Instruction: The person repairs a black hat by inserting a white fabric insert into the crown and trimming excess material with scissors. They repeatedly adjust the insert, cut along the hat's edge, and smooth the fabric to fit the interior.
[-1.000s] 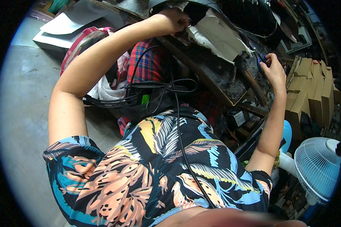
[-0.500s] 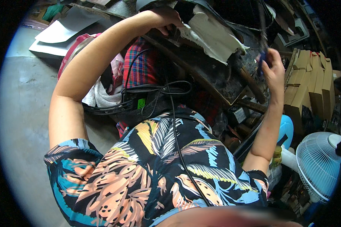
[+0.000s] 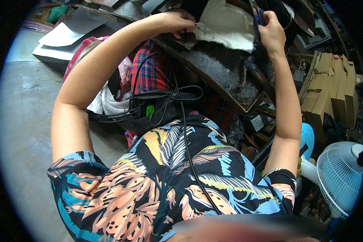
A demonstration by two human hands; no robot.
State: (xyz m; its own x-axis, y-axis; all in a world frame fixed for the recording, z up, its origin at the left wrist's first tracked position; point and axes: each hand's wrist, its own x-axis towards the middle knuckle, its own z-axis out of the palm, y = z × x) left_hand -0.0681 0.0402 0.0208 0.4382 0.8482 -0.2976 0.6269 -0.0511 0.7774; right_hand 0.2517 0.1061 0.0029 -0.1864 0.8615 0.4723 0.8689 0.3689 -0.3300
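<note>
A pale off-white sheet, leather-like with an uneven edge, lies over the dark worktable at the top. My left hand is closed, its fingers pinching the sheet's left end. In my right hand, fingers wrapped round, are blue-handled scissors; their metal blades point up and away, beside the sheet's right edge. The blade tips run out of the picture, so I cannot tell how far apart they are.
Folded brown cardboard boxes stand right of the table, with a white fan nearer me. Black cables cross a red plaid cloth below the table. White sheets lie at the upper left.
My right hand has moved up and left with the scissors, up to the sheet's right side. The sheet has shifted and lies flatter. My left hand has barely moved.
</note>
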